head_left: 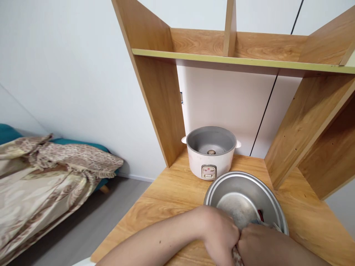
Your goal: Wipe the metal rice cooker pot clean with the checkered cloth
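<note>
My left hand [222,231] is closed in a fist, pressed against my right hand [256,240], which is closed too. A patterned cloth [237,255] shows between and below the fists, and a light bit of it with a dark red patch sticks out past my right knuckles. Both hands are over the near edge of a round metal pot [238,197] with a wide rim. Its inside is dull silver. Behind it stands a white rice cooker [198,162], uncovered, its grey interior showing the round heating part at the bottom.
The wooden desk [155,199] carries an upright shelf unit [222,59] with side panels left and right of the cooker. To the left, past a strip of grey floor [111,199], is a sofa or bed covered with a patterned throw [69,162].
</note>
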Motion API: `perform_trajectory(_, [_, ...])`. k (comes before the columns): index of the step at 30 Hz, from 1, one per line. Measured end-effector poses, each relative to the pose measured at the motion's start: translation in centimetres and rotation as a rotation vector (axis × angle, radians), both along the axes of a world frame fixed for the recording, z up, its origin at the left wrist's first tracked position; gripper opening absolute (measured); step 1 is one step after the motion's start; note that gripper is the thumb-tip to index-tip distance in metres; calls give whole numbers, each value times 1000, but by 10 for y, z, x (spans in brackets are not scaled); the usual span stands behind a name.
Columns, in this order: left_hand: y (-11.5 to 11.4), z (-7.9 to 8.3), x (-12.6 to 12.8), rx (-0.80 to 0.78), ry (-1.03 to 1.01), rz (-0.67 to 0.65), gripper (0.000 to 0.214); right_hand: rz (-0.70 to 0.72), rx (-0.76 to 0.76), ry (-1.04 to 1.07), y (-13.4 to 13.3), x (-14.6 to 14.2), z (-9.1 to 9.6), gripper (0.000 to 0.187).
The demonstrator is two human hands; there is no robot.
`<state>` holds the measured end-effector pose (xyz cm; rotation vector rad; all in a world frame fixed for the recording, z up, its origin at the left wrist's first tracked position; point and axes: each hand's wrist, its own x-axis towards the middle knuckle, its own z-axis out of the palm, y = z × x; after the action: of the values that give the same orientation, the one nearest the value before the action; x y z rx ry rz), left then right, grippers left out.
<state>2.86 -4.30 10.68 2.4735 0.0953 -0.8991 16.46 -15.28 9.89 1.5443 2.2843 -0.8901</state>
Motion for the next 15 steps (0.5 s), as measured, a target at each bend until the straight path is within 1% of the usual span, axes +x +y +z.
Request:
perform_trajectory(3, [-1,3,-1,4,1,47,62,57,24,-16,1,0,0,40])
perform_trajectory(5, [-1,2,-2,-20,-20,72,61,76,51,22,1,1,-1,45])
perform_trajectory(7, [0,1,-2,-42,-37,84,61,78,78,50,0,3,-1,44])
perform_trajectory(10, [0,2,-2,-28,-14,81,63,81,86,47,-1,3,2,41])
perform_trajectory(12, [0,2,-2,-6,8,75,62,74,71,37,-1,2,6,39])
perform_trajectory(15, [-1,1,-2,22,7,72,62,-7,52,44,-2,1,9,35])
